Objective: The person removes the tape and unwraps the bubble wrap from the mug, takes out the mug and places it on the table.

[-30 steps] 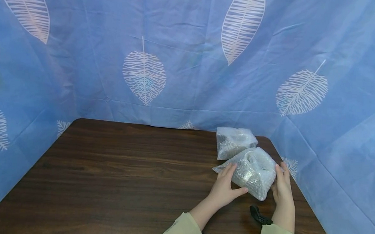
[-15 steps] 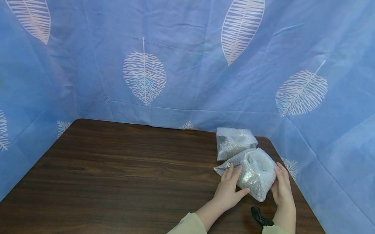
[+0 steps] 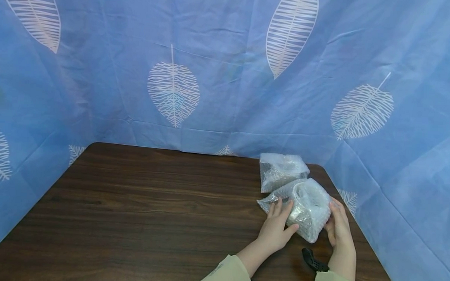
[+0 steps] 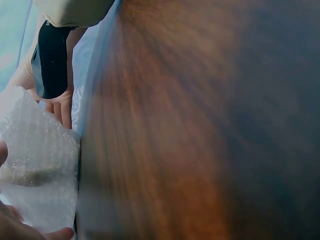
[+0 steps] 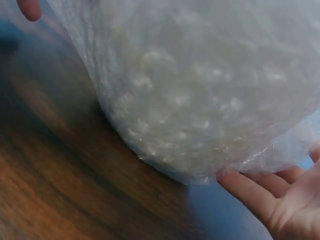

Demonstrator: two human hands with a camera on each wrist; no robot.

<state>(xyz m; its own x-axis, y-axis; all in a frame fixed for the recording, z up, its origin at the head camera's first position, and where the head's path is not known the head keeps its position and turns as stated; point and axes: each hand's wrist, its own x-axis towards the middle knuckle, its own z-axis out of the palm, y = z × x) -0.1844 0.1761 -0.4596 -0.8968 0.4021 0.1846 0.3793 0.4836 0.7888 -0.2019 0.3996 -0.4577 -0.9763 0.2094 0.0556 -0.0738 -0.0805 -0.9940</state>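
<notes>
Clear, rounded bubble-wrap bundle (image 3: 313,203): located, in the head view, at 4 o'clock from centre, on the dark-brown wood-grain surface (image 3: 133,207). A pointed flap of wrap extends from it toward 9 o'clock. A second, squarer bundle of clear bubble wrap (image 3: 281,171) lies just beside it at 11 o'clock; whether the two touch cannot be told. Left hand (image 3: 275,231): at the first bundle's 8 o'clock side, fingers spread and extended onto the wrap, thumb at its lower edge. Right hand (image 3: 340,227): at the 3 to 4 o'clock side, fingertips against the wrap. The hands are apart, with the bundle between them. Pale-green sleeves (image 3: 225,275) cover both forearms. A black wrist-worn device (image 3: 314,261) is fitted at the right wrist. Blue cloth printed with white leaves (image 3: 227,82) hangs behind the surface and along its sides.

Left wrist view: the first bundle occupies the area from 8 to 9 o'clock. The left hand, partly cut off, adjoins it at 7 to 8 o'clock. The right hand shows at 9 to 10 o'clock, fingers pointing downward behind the bundle.

Right wrist view: the bundle fills 11 to 3 o'clock. The right hand, at 4 o'clock, touches the wrap's lower edge with extended fingers. The surface lies at 8 o'clock.
</notes>
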